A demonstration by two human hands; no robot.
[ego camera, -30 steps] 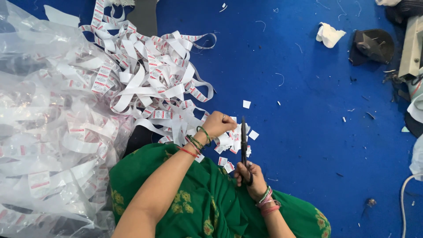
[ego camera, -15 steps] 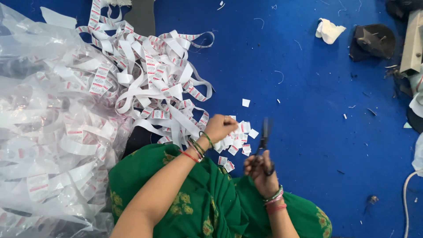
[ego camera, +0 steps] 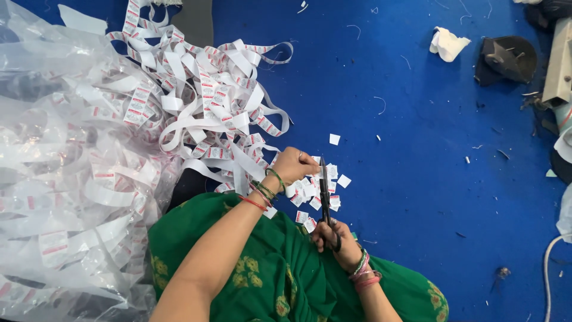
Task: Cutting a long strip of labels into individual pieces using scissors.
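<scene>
My right hand (ego camera: pixel 335 241) grips the black handles of a pair of scissors (ego camera: pixel 325 191) whose blades point away from me, closed on the end of a white label ribbon (ego camera: pixel 238 158). My left hand (ego camera: pixel 295 165) pinches that ribbon just left of the blades. Under both hands lies a small heap of cut white labels (ego camera: pixel 313 194) with red print. The ribbon trails back into a big tangled pile of ribbon (ego camera: pixel 196 89) on the blue floor (ego camera: pixel 417 179). Green cloth (ego camera: pixel 268 274) covers my lap.
Crumpled clear plastic sheeting (ego camera: pixel 53 197) with more ribbon inside fills the left side. A crumpled white scrap (ego camera: pixel 448 43) and a dark object (ego camera: pixel 505 58) lie at the far right, beside machine parts (ego camera: pixel 559 65) at the edge. Thread bits dot the floor.
The scissors swung from upright to tilted right with blades apart, then back to upright and closed on the ribbon. My left hand kept hold of the ribbon.
</scene>
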